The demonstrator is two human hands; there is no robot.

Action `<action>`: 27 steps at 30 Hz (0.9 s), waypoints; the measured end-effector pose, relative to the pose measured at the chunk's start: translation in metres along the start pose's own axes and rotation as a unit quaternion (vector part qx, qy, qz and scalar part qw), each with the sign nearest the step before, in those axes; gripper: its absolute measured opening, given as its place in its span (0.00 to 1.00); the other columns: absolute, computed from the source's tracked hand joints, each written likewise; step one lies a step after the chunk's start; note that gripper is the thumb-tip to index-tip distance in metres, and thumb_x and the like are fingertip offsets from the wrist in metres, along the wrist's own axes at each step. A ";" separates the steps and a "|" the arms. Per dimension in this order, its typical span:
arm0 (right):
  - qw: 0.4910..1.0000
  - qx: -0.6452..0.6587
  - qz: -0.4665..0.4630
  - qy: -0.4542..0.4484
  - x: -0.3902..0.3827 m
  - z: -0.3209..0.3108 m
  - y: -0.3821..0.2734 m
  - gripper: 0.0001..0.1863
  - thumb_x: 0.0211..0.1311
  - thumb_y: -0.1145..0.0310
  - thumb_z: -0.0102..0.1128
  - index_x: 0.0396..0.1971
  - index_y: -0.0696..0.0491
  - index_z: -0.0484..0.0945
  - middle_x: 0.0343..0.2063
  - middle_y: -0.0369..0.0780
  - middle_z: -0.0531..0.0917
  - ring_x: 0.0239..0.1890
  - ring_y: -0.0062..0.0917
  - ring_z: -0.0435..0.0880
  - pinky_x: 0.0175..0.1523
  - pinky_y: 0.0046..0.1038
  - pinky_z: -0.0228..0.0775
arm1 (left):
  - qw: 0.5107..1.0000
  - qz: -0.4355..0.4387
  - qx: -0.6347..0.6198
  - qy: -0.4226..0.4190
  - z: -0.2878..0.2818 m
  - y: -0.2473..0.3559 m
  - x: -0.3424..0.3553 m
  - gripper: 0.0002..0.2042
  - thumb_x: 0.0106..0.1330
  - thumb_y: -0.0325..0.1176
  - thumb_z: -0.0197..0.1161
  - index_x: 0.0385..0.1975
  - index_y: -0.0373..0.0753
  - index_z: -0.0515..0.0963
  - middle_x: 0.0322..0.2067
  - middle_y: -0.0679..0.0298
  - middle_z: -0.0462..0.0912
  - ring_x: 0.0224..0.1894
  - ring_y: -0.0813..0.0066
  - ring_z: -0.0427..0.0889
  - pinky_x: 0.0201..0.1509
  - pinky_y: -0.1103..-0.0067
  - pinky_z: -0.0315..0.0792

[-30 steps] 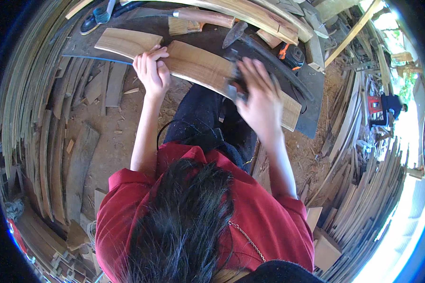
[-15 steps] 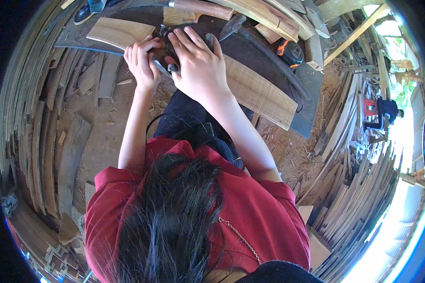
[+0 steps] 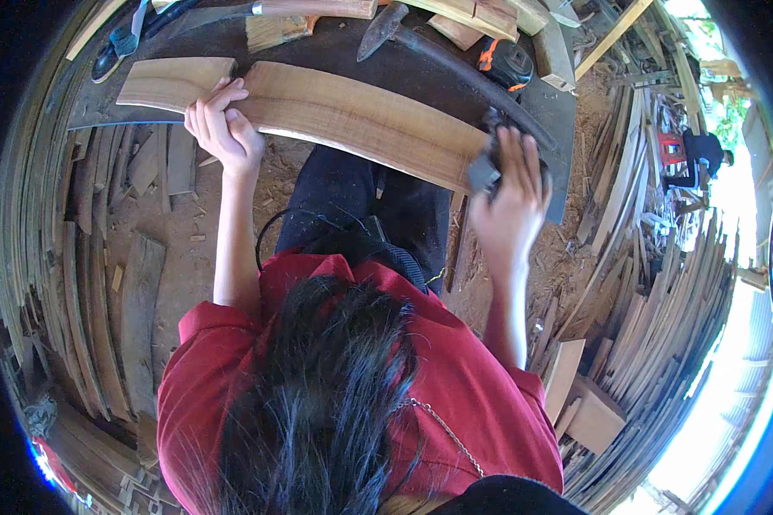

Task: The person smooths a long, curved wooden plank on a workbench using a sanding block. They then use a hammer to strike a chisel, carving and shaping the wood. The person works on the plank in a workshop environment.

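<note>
A long brown wooden board (image 3: 361, 120) lies across a dark work surface (image 3: 544, 197) over my legs, beside a shorter piece (image 3: 159, 81) at its left. My left hand (image 3: 225, 124) curls its fingers over the long board's left end, near where the two pieces meet. At the right end, my right hand (image 3: 511, 193) is closed on a dark metal hand tool (image 3: 485, 172), blurred, probably a plane, sitting on the board. Just behind are a hammer (image 3: 378, 30), an orange-and-black tape measure (image 3: 507, 66), a brush (image 3: 275, 32) and a wooden-handled tool (image 3: 309, 9).
Stacks of planks (image 3: 77, 300) line the dirt floor (image 3: 189, 266) on the left; more timber (image 3: 661, 335) is piled at the right. Wood offcuts (image 3: 554, 60) sit at the surface's far edge. A person in dark clothes (image 3: 704, 154) is by a red object (image 3: 670, 148) at far right.
Over the last second my right hand and the tool swept left to beside my left hand, then back to the board's right end. My left hand still grips the board.
</note>
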State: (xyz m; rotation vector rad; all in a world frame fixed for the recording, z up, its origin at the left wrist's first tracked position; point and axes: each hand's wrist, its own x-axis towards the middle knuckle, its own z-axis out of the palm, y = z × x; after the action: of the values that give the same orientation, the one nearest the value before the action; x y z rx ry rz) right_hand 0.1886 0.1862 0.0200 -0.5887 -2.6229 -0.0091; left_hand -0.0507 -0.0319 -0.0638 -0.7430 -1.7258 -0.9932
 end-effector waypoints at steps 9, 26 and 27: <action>0.971 0.153 -0.160 0.087 0.062 0.057 -0.141 0.23 0.52 0.60 0.59 0.47 0.56 0.76 0.50 0.42 0.79 0.57 0.28 0.73 0.61 0.43 0.58 | 0.999 0.000 0.014 -0.039 -0.004 0.002 0.009 0.10 0.61 0.31 0.44 0.33 0.40 0.74 0.36 0.63 0.82 0.38 0.65 0.77 0.48 0.71 0.61; 0.990 0.118 -0.080 0.016 0.049 0.032 -0.107 0.29 0.47 0.63 0.60 0.54 0.53 0.71 0.53 0.41 0.75 0.57 0.29 0.73 0.61 0.44 0.56 | 1.000 -0.005 0.011 -0.004 0.000 0.003 0.003 0.10 0.59 0.30 0.44 0.30 0.41 0.76 0.34 0.65 0.83 0.37 0.69 0.79 0.46 0.73 0.63; 0.983 0.138 -0.120 0.018 0.059 0.040 -0.128 0.30 0.46 0.63 0.60 0.53 0.54 0.72 0.53 0.41 0.76 0.56 0.28 0.73 0.61 0.43 0.56 | 1.000 0.004 0.006 -0.005 0.001 0.001 0.004 0.10 0.59 0.30 0.44 0.30 0.41 0.76 0.34 0.64 0.83 0.37 0.69 0.78 0.46 0.72 0.63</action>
State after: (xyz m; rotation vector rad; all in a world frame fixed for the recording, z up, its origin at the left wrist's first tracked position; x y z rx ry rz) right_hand 0.0717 0.0981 0.0206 -0.1744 -2.5816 0.2629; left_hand -0.0517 -0.0309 -0.0599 -0.7483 -1.7338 -0.9752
